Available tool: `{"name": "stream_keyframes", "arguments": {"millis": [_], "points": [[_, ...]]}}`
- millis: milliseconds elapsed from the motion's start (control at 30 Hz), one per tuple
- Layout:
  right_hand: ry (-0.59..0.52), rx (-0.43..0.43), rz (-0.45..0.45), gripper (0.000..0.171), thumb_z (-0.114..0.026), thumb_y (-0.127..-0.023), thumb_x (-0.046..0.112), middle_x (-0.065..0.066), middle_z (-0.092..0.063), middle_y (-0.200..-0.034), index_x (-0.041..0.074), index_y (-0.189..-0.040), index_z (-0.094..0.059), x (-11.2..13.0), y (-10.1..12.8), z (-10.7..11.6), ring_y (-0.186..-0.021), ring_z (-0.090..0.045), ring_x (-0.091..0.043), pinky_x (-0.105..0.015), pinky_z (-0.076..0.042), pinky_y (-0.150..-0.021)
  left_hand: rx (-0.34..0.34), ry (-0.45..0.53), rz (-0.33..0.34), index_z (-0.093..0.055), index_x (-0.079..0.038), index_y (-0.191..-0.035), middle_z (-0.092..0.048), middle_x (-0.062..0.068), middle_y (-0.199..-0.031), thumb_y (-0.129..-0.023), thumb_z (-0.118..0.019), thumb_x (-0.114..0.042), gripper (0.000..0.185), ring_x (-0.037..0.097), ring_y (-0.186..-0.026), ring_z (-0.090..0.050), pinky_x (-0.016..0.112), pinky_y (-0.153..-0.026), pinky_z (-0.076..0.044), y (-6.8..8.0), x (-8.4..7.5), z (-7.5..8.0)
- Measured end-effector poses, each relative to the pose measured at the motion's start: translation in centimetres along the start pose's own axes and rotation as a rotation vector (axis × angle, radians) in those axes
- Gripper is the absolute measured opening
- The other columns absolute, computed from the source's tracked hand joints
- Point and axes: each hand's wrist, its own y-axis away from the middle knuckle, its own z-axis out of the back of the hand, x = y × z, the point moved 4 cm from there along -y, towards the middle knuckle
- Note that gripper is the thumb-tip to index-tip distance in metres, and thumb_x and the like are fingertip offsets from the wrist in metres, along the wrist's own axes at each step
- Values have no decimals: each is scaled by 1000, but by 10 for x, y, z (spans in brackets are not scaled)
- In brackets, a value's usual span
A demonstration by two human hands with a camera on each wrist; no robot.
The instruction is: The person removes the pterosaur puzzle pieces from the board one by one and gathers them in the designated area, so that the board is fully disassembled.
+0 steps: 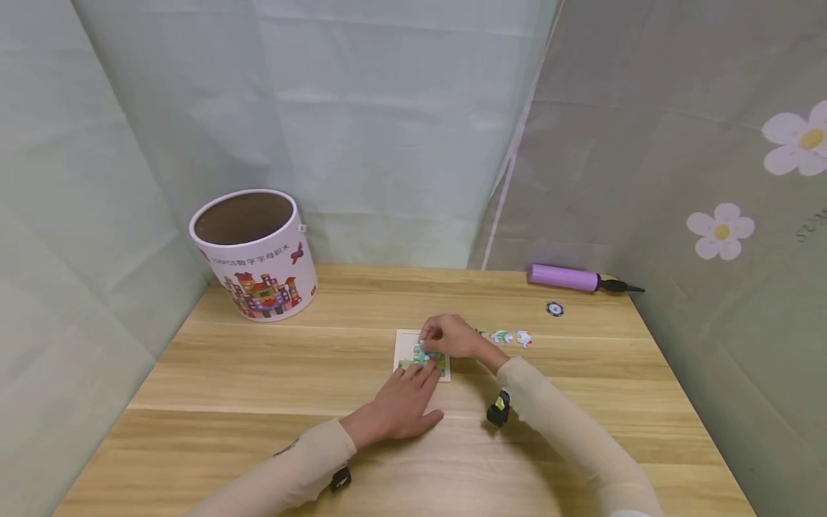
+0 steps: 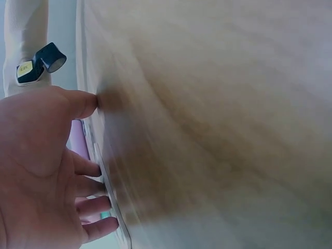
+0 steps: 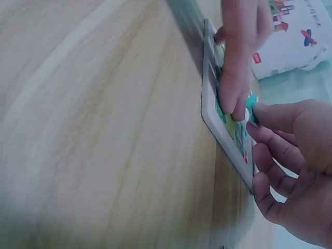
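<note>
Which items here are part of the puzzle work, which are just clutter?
In use: puzzle board; teal piece pinched by right hand; left hand pressing the board; loose pieces.
Lying about: bucket; purple pump; small disc.

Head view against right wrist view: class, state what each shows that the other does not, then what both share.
Only the head view shows the purple pump, the loose puzzle pieces and the round token. Only the right wrist view shows the right hand pinching a teal piece at the puzzle tray. Both share the tray, the left hand, the bucket and the table.
</note>
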Motion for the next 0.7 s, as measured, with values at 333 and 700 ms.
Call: {"name": "stream_keyframes", "arguments": {"millis": [333,700], "points": [[-58,-112,13,7,-73,-96,17,4,-70,-87,11,-97,-71,2,16,26,-81,-64,-9,-27,-53,-75,-45,-40,-36,-43,1,-152,-42,21,-155,-101,-54,-50,72,35,-139,-45,50,-114,-39,0,1,0],[-42,-177,10,5,-74,-95,15,4,-70,-87,11,-97,-72,-7,50,55,-83,-64,-10,-31,-54,-79,34,-23,-15,-41,-1,-155,-39,15,-161,-102,-51,-51,73,34,-148,-35,52,-119,-32,2,5,2]]}}
